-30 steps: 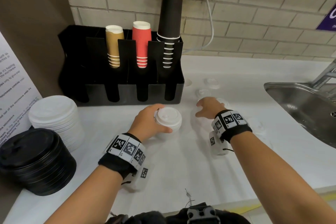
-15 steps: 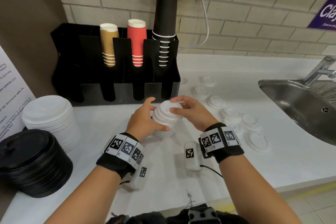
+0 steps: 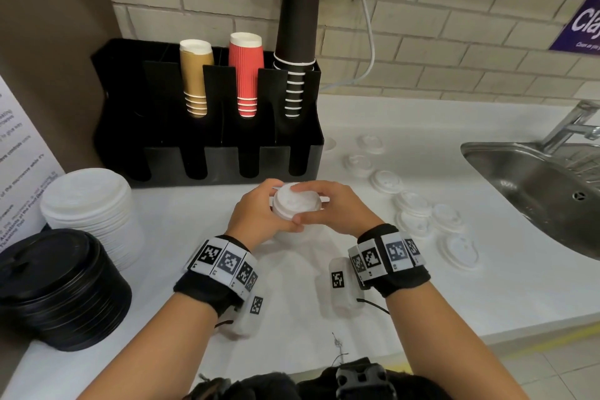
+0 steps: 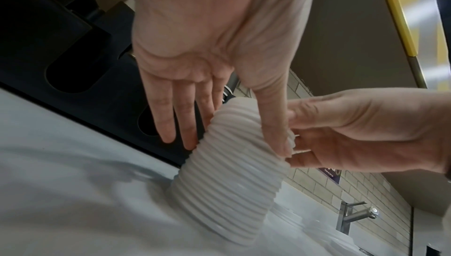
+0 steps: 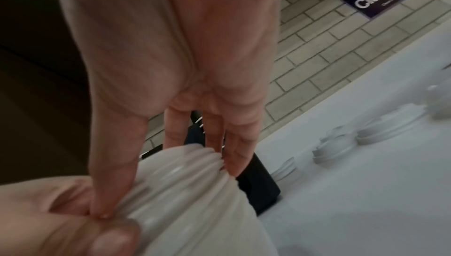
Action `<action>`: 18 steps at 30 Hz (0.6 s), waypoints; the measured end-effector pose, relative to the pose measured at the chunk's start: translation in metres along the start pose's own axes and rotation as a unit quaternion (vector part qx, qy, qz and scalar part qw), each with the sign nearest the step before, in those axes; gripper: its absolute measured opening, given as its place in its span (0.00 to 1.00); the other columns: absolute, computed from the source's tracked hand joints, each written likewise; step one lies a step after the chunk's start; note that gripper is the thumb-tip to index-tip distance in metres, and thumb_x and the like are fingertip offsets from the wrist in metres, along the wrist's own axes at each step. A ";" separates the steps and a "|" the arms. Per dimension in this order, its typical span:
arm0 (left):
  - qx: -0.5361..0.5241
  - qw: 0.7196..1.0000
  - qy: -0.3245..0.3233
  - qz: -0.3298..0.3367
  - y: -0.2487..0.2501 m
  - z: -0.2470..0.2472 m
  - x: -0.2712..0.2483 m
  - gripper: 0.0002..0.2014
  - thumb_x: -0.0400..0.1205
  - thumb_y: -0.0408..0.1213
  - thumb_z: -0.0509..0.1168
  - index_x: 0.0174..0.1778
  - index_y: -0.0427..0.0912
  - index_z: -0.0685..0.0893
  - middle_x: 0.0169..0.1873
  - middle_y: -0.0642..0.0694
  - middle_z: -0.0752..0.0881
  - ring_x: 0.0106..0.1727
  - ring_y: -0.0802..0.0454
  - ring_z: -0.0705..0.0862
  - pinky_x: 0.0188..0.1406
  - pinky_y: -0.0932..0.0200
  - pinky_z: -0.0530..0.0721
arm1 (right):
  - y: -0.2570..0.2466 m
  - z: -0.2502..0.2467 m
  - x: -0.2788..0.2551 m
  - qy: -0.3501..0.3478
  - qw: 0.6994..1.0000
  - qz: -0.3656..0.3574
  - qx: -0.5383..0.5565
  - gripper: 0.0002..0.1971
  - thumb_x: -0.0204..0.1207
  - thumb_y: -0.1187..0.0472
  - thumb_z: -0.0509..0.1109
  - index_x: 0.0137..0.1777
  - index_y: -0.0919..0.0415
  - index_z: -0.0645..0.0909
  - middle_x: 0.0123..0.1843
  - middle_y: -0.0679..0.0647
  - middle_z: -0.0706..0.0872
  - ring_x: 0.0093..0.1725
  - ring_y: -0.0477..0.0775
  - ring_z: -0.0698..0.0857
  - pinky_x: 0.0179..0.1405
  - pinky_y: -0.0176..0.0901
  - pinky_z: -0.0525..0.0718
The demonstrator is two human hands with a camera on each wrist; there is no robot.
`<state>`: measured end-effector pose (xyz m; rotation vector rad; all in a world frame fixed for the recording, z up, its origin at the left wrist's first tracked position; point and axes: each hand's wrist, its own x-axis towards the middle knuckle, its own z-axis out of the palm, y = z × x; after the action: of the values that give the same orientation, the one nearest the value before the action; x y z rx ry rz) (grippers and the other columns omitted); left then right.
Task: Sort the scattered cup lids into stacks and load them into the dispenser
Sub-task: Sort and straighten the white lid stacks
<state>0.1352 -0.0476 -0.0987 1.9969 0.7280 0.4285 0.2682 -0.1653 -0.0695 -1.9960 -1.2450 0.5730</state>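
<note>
A stack of small white cup lids [image 3: 295, 204] stands on the white counter in front of the black dispenser [image 3: 207, 159]. My left hand [image 3: 274, 209] grips the stack from the left, thumb on one side and fingers on the other [image 4: 236, 148]. My right hand [image 3: 319, 204] pinches the top lids from the right, thumb facing the fingers [image 5: 168, 192]. The ribbed stack [image 4: 227, 192] leans slightly. Several loose white lids [image 3: 386, 180] lie scattered on the counter to the right.
Gold, red and black paper cups [image 3: 246, 71] fill three dispenser slots. A wide white lid stack [image 3: 87, 204] and a black lid stack [image 3: 55, 286] stand at the left. A steel sink [image 3: 535, 191] with a tap [image 3: 571, 127] lies at the right.
My right hand came back from the scattered lids on the right and now holds the top of the stack. The left hand stayed on the stack.
</note>
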 end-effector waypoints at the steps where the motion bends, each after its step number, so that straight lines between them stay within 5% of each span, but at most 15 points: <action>1: -0.002 1.000 -0.003 0.003 0.000 -0.001 0.000 0.39 0.60 0.41 0.86 0.67 0.52 0.77 0.50 0.62 0.80 0.55 0.50 0.83 0.50 0.58 0.82 | 0.001 0.000 -0.001 0.000 1.000 0.002 0.018 0.28 0.65 0.59 0.83 0.66 0.53 0.83 0.67 0.51 0.82 0.68 0.53 0.78 0.68 0.51 0.78; 5: -0.027 0.997 -0.059 0.028 0.000 -0.008 0.003 0.34 0.64 0.36 0.84 0.66 0.53 0.80 0.56 0.56 0.84 0.60 0.49 0.82 0.60 0.50 0.84 | 0.001 0.001 -0.005 0.006 1.000 -0.004 0.025 0.27 0.64 0.61 0.84 0.64 0.56 0.83 0.67 0.55 0.80 0.67 0.57 0.78 0.67 0.54 0.79; 9: -0.014 0.993 -0.096 0.065 0.001 -0.013 0.006 0.26 0.69 0.35 0.81 0.59 0.59 0.83 0.51 0.55 0.88 0.56 0.55 0.84 0.51 0.63 0.81 | 0.001 -0.001 -0.006 -0.024 1.000 -0.004 -0.001 0.28 0.68 0.59 0.81 0.68 0.53 0.80 0.67 0.56 0.72 0.68 0.55 0.74 0.68 0.49 0.78; 12: -0.019 0.995 -0.087 0.055 0.000 -0.012 0.008 0.27 0.67 0.34 0.82 0.56 0.64 0.83 0.52 0.58 0.87 0.57 0.60 0.83 0.55 0.63 0.81 | 0.010 -0.019 -0.009 -0.071 0.997 0.017 -0.003 0.26 0.74 0.52 0.76 0.72 0.44 0.76 0.70 0.50 0.72 0.70 0.48 0.71 0.68 0.41 0.74; 15: -0.017 0.996 -0.078 0.044 -0.001 -0.011 0.011 0.26 0.66 0.34 0.83 0.56 0.60 0.84 0.53 0.60 0.86 0.59 0.57 0.81 0.58 0.57 0.78 | 0.036 -0.057 -0.008 0.044 0.989 0.112 -0.087 0.26 0.77 0.46 0.71 0.74 0.46 0.72 0.74 0.55 0.72 0.74 0.57 0.70 0.72 0.50 0.70; 18: -0.015 0.996 -0.074 0.037 -0.002 -0.009 0.012 0.26 0.66 0.35 0.83 0.56 0.58 0.84 0.53 0.60 0.87 0.60 0.56 0.82 0.58 0.57 0.78 | 0.070 -0.091 -0.006 0.121 0.917 0.298 -0.238 0.29 0.79 0.45 0.66 0.77 0.52 0.66 0.74 0.63 0.71 0.76 0.66 0.65 0.74 0.60 0.66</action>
<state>0.1387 -0.0328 -0.0958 2.0072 0.5542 0.3291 0.3680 -0.2208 -0.0629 -2.7890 -0.6429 0.2901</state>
